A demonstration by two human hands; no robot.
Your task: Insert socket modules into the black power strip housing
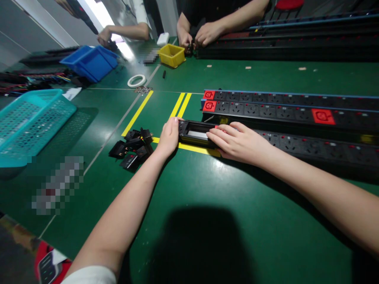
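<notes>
A long black power strip (284, 144) with rows of sockets lies on the green table in front of me. Near its left end is a rectangular opening (197, 134) with a pale inside. My left hand (168, 138) is closed around that end. My right hand (241, 145) lies over the strip just right of the opening, fingers across the top and thumb on the near side, gripping it. Part of a red socket shows under those fingers. Left of my left hand sits a small pile of black socket modules (133, 148).
Behind lie two more power strips (254, 107) with red end sockets. A turquoise basket (35, 122), blue bin (89, 63), tape roll (136, 81) and yellow box (172, 55) stand left and back. Across the table, co-workers' hands (209, 33) handle small parts beside long black strips.
</notes>
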